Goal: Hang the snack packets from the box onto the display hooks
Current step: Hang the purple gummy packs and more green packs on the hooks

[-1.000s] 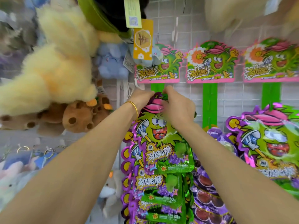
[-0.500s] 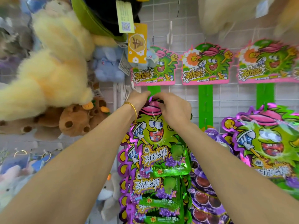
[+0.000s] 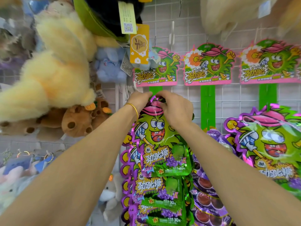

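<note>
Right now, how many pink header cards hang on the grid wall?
3 header cards: left, partly behind a yellow tag; middle; right. More may lie beyond the right edge.

A large fluffy yellow plush (image 3: 53,75) hangs at upper left, with brown plush toys (image 3: 76,121) below it and a small blue plush (image 3: 109,66) to its right. A yellow tag (image 3: 139,44) and a pale QR-code tag (image 3: 127,17) dangle before a white wire grid (image 3: 184,30). A grey plush (image 3: 110,196) sits lower down.
</note>
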Demonstrator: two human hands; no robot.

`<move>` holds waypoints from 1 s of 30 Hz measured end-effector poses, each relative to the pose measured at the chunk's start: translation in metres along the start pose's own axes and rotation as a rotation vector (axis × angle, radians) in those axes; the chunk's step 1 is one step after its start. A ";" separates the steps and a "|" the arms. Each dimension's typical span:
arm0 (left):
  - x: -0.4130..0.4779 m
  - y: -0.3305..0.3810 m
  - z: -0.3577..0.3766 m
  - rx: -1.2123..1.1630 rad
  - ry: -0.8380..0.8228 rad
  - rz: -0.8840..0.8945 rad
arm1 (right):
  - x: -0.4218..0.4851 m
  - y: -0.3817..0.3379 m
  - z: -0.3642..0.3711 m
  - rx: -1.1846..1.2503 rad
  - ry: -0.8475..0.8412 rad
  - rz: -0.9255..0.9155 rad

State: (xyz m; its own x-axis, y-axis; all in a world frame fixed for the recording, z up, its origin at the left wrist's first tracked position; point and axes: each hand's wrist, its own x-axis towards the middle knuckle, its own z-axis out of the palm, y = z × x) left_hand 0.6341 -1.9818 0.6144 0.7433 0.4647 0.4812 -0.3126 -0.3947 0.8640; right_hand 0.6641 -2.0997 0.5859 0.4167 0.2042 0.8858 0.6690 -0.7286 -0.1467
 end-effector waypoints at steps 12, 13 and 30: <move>-0.018 -0.035 -0.001 0.122 0.003 0.198 | -0.028 0.006 0.005 0.044 -0.135 0.034; -0.019 -0.033 -0.002 0.113 0.007 0.201 | -0.027 0.005 0.005 0.037 -0.126 0.026; -0.001 0.004 -0.001 0.136 -0.070 0.099 | 0.005 0.002 -0.005 0.007 -0.027 -0.056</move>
State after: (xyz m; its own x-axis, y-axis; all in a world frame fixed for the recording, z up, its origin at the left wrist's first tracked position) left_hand 0.6319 -1.9830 0.6174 0.7539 0.3639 0.5470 -0.3065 -0.5417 0.7827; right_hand 0.6648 -2.1035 0.5919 0.3949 0.2620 0.8806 0.6959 -0.7110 -0.1006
